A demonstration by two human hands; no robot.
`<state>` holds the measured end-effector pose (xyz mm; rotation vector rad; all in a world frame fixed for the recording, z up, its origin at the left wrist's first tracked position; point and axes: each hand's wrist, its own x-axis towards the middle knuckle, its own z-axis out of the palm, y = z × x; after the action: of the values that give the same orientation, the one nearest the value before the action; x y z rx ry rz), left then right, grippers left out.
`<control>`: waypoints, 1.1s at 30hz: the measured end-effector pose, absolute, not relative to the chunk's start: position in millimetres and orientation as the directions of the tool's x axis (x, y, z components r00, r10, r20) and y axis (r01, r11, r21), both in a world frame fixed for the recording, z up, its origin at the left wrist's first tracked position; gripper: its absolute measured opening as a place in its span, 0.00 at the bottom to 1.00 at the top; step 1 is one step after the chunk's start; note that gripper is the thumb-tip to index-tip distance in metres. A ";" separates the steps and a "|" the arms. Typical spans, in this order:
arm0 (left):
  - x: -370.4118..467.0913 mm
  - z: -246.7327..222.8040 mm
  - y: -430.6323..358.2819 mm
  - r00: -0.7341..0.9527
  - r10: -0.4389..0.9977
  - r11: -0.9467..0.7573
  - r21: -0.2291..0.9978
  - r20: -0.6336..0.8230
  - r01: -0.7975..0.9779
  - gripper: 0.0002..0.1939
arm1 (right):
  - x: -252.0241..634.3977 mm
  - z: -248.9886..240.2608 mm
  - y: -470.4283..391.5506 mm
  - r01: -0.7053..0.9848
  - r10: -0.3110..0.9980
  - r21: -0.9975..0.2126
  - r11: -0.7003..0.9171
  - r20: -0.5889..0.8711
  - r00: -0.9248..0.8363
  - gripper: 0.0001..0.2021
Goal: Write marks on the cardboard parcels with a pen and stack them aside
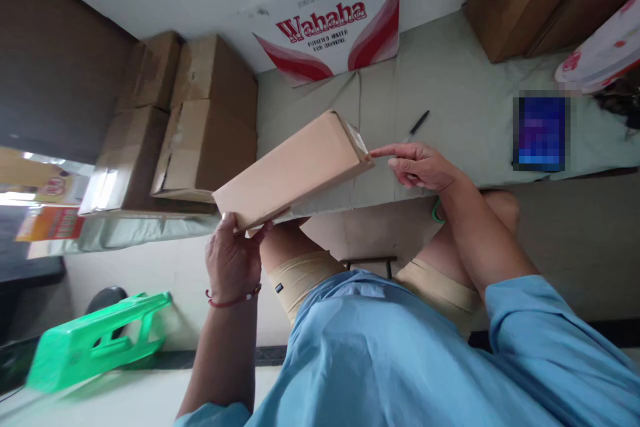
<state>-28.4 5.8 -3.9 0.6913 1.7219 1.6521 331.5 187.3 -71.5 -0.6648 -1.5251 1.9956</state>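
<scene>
A long brown cardboard box [295, 173] is tilted above the front edge of the table, its right end higher than its left. My left hand [234, 257] grips its lower left end, with the thumb on the front face and fingers beneath. The index finger of my right hand [417, 165] stretches out and its tip touches the box's right end, while the other fingers are curled. Nothing shows in the right hand. A dark pen [420, 121] lies on the table just beyond it.
Several cardboard boxes [205, 140] are stacked on the left. A white and red carton [330, 27] stands at the back of the cloth-covered table [440, 80]. On the right are a blurred-out screen [541, 133] and a large brown box [515, 7]. A green stool [100, 340] is at lower left.
</scene>
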 end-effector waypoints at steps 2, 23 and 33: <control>-30.5 -4.6 8.5 -0.683 0.706 0.107 0.981 -0.189 -0.162 0.17 | 327.9 -71.8 184.3 -0.137 0.642 -0.971 -0.194 -0.020 -0.766 0.30; 14.3 -18.9 19.8 -0.459 0.827 0.264 0.945 -0.325 -0.194 0.26 | 303.4 -90.6 194.1 0.087 0.967 -0.992 -0.091 -0.109 -0.232 0.34; -4.7 -75.7 50.0 -0.554 0.722 0.303 0.909 -0.414 -0.285 0.19 | 315.3 -104.0 239.2 0.566 0.914 -0.740 0.364 0.400 -0.065 0.32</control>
<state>-4.7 50.0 -75.7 0.4016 1.6717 1.4082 315.3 239.2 -104.0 -1.3124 -1.7469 0.4984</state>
